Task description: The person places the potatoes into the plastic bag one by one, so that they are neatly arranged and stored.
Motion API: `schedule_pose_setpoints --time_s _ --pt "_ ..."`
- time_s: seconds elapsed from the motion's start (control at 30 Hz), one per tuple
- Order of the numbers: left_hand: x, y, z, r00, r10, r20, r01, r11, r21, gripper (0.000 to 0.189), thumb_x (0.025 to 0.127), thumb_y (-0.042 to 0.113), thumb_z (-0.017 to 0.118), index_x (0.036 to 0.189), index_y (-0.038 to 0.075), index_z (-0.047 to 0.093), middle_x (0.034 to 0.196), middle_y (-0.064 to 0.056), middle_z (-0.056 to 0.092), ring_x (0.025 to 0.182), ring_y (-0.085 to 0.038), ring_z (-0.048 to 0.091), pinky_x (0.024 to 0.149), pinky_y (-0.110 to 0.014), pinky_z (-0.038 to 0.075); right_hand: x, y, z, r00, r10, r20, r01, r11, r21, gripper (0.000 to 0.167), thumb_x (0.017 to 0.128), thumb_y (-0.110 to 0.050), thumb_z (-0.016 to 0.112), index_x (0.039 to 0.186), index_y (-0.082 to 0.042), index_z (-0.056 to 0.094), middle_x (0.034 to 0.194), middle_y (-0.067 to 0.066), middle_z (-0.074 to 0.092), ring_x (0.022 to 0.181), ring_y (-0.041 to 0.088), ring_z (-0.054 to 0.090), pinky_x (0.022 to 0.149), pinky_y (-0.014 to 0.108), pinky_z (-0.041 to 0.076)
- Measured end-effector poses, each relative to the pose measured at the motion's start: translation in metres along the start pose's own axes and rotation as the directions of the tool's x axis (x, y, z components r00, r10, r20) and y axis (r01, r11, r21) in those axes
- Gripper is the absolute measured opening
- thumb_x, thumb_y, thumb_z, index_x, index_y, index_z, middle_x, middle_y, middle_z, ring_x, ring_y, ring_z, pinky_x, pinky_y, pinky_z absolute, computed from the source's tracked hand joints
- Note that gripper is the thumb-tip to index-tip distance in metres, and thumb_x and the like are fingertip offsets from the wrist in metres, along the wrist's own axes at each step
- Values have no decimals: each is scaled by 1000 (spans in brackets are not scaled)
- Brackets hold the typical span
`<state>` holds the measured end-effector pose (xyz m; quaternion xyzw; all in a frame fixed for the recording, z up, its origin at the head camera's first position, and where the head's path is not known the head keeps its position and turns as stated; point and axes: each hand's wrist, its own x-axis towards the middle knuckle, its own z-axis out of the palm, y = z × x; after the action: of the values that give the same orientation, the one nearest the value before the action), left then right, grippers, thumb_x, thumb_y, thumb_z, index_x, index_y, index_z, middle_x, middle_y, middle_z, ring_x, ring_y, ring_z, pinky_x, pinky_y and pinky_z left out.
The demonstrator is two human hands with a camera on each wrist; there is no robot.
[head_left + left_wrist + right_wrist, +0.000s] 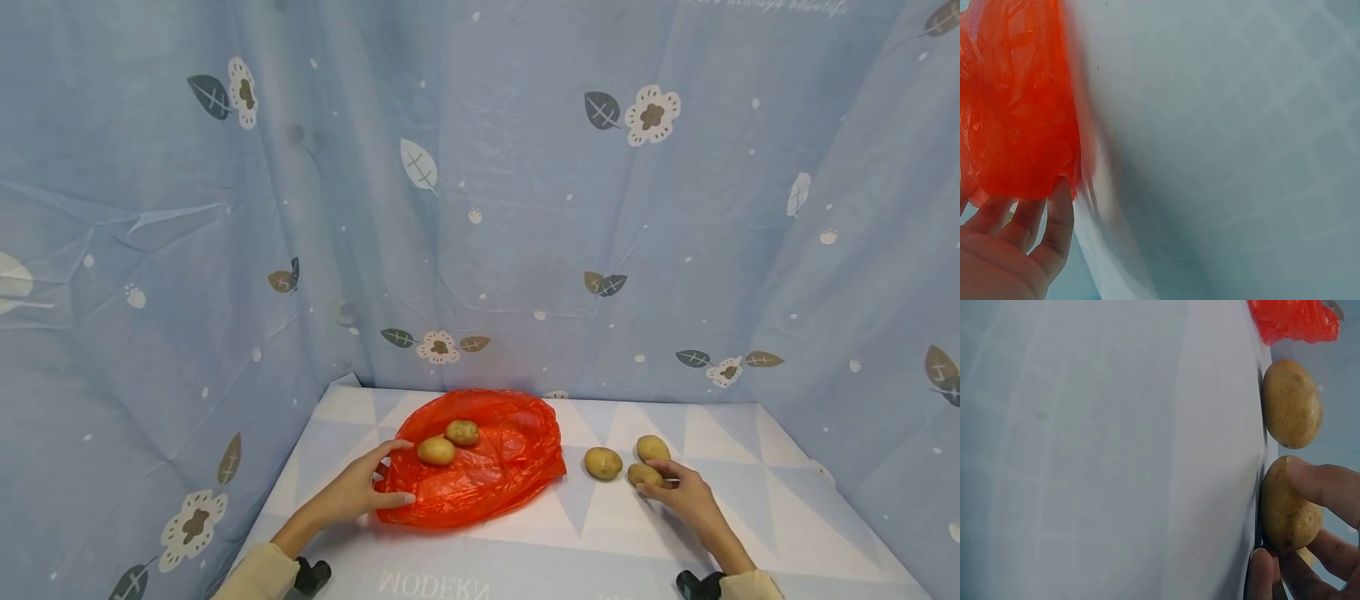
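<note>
On the right of the table (810, 533), the right hand (686, 497) pinched a potato (643, 474) between thumb and fingers, a hold likely suited to its roundness, two loose potatoes (603, 463) near it; farther left, two more potatoes (437, 452) rested on the red bag (480, 492), its edge touched by the left hand (358, 485), perhaps for steadying, though I couldn't tell whether it gripped

Looks bright and evenly lit in the head view, with glossy glints on the red bag (510, 475), soft shadows on the surface (570, 550) and slight wide-angle stretching of the curtain (510, 208) toward the sides. Appears dimmer, cooler and hazier in both wrist views, with the surface's faint grid (1310, 75) blurred. Shows dark shadows beside the potatoes (1291, 403) in the right wrist view.
</note>
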<state>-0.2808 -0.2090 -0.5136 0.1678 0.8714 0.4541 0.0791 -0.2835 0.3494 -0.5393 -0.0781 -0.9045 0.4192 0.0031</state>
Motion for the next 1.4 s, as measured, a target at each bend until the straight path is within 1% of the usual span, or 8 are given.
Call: schedule_pose_setpoints --time_s 0.2,0.33,0.47,0.63,0.8,0.97,1.2,1.4 --pt "-1 0 1 1000 -6 -2 6 1000 8 79 81 32 89 147 17 49 113 -5 59 100 -24 55 76 -34 53 -1 -2 1 1000 12 -19 -12 1000 -19 71 82 -39 87 135 2 62 130 23 63 106 31 61 80 37 51" --pt "-1 -1 1 1000 -17 -5 17 1000 7 79 81 33 89 147 18 49 114 -5 59 101 -25 56 76 -34 53 -2 -2 2 999 10 -40 -11 999 -41 72 82 -42 87 134 2 63 126 22 65 105 30 62 84 43 50" --pt "0 -2 2 1000 -23 -6 23 1000 12 79 81 34 89 148 18 49 114 -5 59 101 -26 55 75 -34 53 -3 -1 1 998 21 -61 -23 999 -36 73 81 -42 87 133 3 63 122 22 66 104 31 63 86 48 51" --pt "1 -3 3 999 -36 -7 36 999 3 79 82 35 89 148 20 48 114 -5 59 101 -25 55 74 -34 54 -4 -3 0 996 23 -83 -25 999 -21 73 81 -40 88 133 5 62 123 25 65 107 36 65 86 48 53" --pt "2 -4 3 1000 -24 -7 24 1000 3 79 82 35 89 148 19 49 114 -4 59 101 -24 55 75 -35 53 -5 -5 -1 995 9 -96 -10 1000 -13 73 80 -40 88 132 5 62 125 28 64 109 40 66 84 46 55" --pt "2 -6 3 1000 -19 -6 19 1000 -4 78 82 35 88 148 19 49 115 -5 59 102 -25 56 78 -37 51 -8 -6 -1 995 -12 -103 11 1000 -15 72 80 -41 89 130 4 64 123 26 66 108 38 67 81 43 56" --pt "2 -6 4 1000 -16 -8 16 1000 -10 78 82 34 88 148 18 49 113 -4 59 102 -25 55 78 -38 51 -11 -12 -2 994 -16 -107 17 1000 1 69 81 -39 88 129 4 65 117 23 69 104 35 68 74 33 54" --pt "2 -6 4 1000 -18 -11 18 1000 -2 78 82 35 88 148 18 49 114 -4 59 103 -25 55 78 -37 51 -11 -17 -2 994 -18 -111 20 1000 9 71 81 -39 89 131 5 63 115 24 70 102 33 68 71 32 54"
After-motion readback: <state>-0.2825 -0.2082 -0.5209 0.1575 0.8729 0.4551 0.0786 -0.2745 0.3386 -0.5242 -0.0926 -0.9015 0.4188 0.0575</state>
